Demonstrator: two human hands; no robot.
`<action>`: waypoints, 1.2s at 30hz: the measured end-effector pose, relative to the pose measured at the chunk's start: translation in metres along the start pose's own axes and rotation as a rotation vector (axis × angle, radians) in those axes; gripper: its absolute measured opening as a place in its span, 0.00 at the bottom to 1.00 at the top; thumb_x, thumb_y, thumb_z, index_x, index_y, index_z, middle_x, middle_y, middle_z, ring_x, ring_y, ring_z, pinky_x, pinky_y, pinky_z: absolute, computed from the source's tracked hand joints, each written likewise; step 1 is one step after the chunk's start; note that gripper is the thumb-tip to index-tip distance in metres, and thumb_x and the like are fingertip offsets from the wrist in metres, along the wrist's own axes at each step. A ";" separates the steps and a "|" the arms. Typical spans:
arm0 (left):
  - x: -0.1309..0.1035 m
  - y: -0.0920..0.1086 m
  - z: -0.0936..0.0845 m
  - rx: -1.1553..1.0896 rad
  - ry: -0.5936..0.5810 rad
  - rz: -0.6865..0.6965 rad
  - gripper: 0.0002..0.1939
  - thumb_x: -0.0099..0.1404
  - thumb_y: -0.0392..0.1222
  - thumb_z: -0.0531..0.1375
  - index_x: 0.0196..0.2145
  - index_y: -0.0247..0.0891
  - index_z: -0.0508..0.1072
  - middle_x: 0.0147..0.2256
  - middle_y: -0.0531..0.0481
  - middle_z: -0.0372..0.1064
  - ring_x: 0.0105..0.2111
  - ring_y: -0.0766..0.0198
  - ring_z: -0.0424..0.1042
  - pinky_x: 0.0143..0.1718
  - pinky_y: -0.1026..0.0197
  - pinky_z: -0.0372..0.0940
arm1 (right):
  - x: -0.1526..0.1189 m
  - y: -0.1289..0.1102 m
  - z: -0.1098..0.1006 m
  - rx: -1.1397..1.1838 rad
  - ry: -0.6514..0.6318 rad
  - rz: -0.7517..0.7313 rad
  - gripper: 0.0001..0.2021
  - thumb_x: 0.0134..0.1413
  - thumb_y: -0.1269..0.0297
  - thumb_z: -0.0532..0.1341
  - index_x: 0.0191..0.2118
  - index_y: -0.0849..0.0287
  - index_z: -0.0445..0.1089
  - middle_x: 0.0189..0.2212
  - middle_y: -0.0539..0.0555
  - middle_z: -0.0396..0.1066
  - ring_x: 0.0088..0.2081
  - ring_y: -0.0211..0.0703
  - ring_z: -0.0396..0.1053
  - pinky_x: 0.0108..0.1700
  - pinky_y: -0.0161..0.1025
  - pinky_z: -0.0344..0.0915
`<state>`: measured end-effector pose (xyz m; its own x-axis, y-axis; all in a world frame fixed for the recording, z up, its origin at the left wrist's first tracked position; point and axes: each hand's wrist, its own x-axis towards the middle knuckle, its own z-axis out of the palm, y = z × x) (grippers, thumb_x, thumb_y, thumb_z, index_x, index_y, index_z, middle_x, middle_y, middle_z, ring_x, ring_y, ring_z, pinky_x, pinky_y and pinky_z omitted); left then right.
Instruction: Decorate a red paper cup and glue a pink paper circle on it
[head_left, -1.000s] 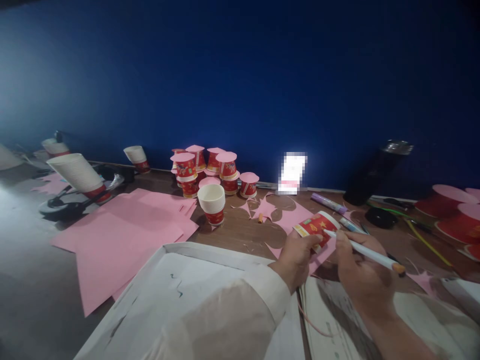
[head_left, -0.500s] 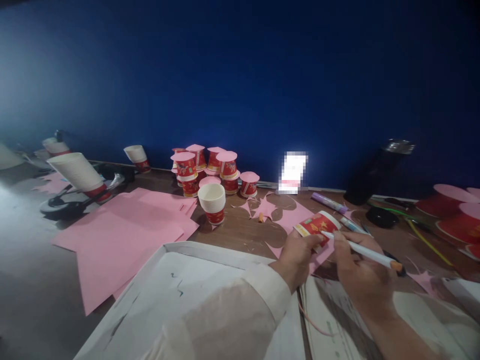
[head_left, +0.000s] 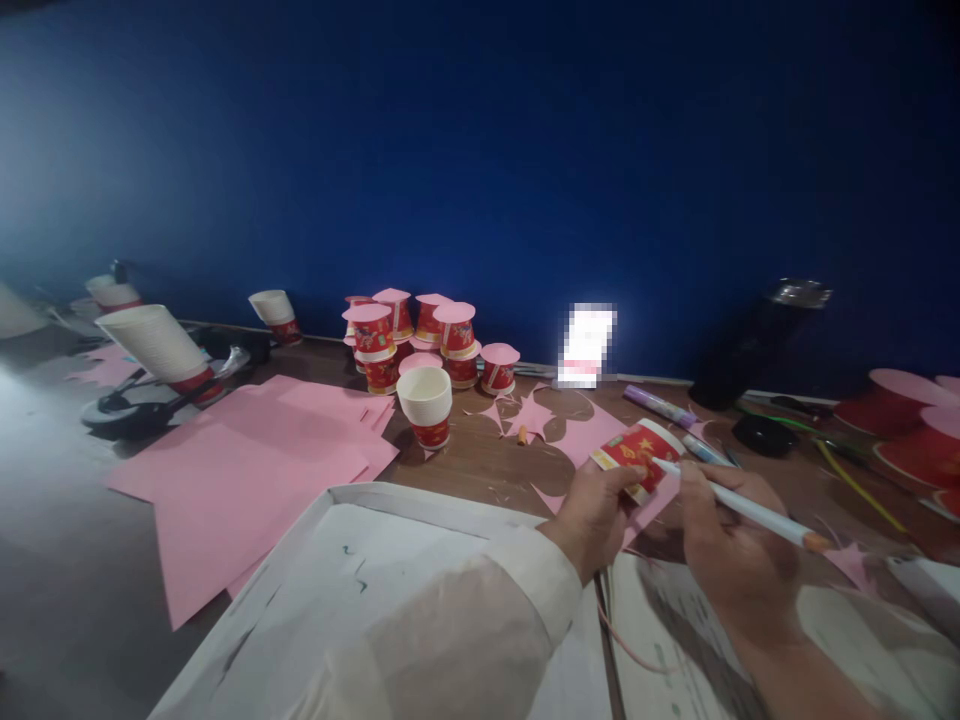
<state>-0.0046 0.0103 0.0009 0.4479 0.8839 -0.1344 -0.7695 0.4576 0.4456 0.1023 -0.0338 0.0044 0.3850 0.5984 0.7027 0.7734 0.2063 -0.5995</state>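
Note:
My left hand (head_left: 592, 515) is closed round a red paper cup (head_left: 637, 450) with gold print and a white rim, tilted on its side. A white pen (head_left: 757, 512) with an orange-brown end is gripped in my right hand (head_left: 739, 555), its tip at the cup's printed side. Beneath the cup lies a cut pink sheet (head_left: 652, 512). Left of my hands a short stack of cups (head_left: 425, 400) stands upright, and behind it several upside-down red cups (head_left: 456, 330) carry pink paper discs.
Large pink sheets (head_left: 262, 450) lie at the left beside a white box lid (head_left: 420, 545). Tilted cup stacks (head_left: 154, 345) stand farther left. A glowing blurred screen (head_left: 587, 345) leans at the back; a dark bottle (head_left: 754, 345), markers (head_left: 658, 405) and more red cups (head_left: 911, 450) are at the right.
My right hand and the pen have moved slightly to the right. The cup in my left hand has shifted a little to the right.

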 end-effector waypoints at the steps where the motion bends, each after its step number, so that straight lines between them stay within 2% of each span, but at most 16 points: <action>1: 0.000 0.000 0.000 0.002 0.009 -0.004 0.21 0.41 0.31 0.70 0.37 0.34 0.77 0.31 0.49 0.75 0.33 0.62 0.73 0.44 0.58 0.67 | 0.000 -0.002 0.001 0.007 0.001 0.001 0.13 0.61 0.52 0.61 0.32 0.56 0.72 0.27 0.54 0.73 0.29 0.46 0.71 0.32 0.42 0.66; 6: -0.001 0.001 0.001 0.035 0.032 -0.019 0.20 0.40 0.31 0.70 0.35 0.34 0.77 0.29 0.50 0.74 0.31 0.63 0.72 0.41 0.59 0.67 | -0.002 -0.008 0.004 0.021 -0.025 0.013 0.14 0.61 0.50 0.59 0.33 0.55 0.73 0.29 0.56 0.75 0.33 0.50 0.73 0.39 0.47 0.68; 12: -0.001 0.000 0.001 0.023 0.013 -0.013 0.20 0.42 0.33 0.72 0.36 0.34 0.76 0.31 0.49 0.75 0.32 0.63 0.72 0.42 0.59 0.67 | -0.003 -0.004 0.004 -0.054 -0.005 0.079 0.15 0.60 0.50 0.61 0.32 0.55 0.74 0.27 0.56 0.75 0.30 0.48 0.72 0.35 0.45 0.67; 17: -0.001 0.000 0.001 0.029 0.010 -0.016 0.21 0.42 0.33 0.72 0.37 0.35 0.76 0.31 0.49 0.75 0.32 0.62 0.72 0.41 0.58 0.67 | -0.003 -0.004 0.004 -0.004 -0.023 0.050 0.15 0.60 0.50 0.60 0.32 0.56 0.74 0.28 0.56 0.76 0.31 0.48 0.73 0.37 0.45 0.68; 25: -0.001 0.000 0.001 0.022 0.007 -0.017 0.20 0.43 0.32 0.71 0.37 0.35 0.76 0.31 0.49 0.75 0.32 0.61 0.73 0.43 0.58 0.67 | -0.002 -0.002 0.004 -0.050 -0.044 0.083 0.15 0.59 0.50 0.60 0.31 0.56 0.74 0.29 0.56 0.76 0.33 0.49 0.73 0.38 0.45 0.67; 30: -0.001 -0.001 0.002 -0.030 0.017 -0.006 0.18 0.43 0.31 0.69 0.35 0.34 0.78 0.31 0.48 0.76 0.33 0.61 0.74 0.44 0.58 0.68 | 0.000 -0.002 -0.003 -0.027 0.014 0.061 0.14 0.60 0.51 0.62 0.31 0.56 0.73 0.25 0.54 0.73 0.29 0.46 0.71 0.33 0.42 0.66; 33: 0.000 -0.001 0.001 -0.050 0.019 -0.014 0.17 0.44 0.30 0.68 0.36 0.33 0.78 0.33 0.46 0.77 0.36 0.58 0.76 0.46 0.57 0.68 | 0.004 -0.003 -0.008 -0.041 -0.003 0.052 0.13 0.61 0.53 0.61 0.29 0.55 0.71 0.21 0.50 0.69 0.24 0.43 0.67 0.28 0.40 0.62; 36: 0.000 0.000 0.001 -0.066 0.030 -0.020 0.17 0.44 0.30 0.68 0.36 0.31 0.79 0.34 0.44 0.78 0.39 0.57 0.76 0.49 0.57 0.67 | 0.006 -0.004 -0.009 -0.035 0.017 0.027 0.13 0.61 0.53 0.61 0.30 0.55 0.72 0.21 0.50 0.70 0.25 0.44 0.67 0.29 0.40 0.62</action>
<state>-0.0040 0.0096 0.0020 0.4501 0.8767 -0.1698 -0.7892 0.4795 0.3838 0.1060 -0.0379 0.0147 0.4145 0.5898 0.6930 0.7794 0.1631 -0.6050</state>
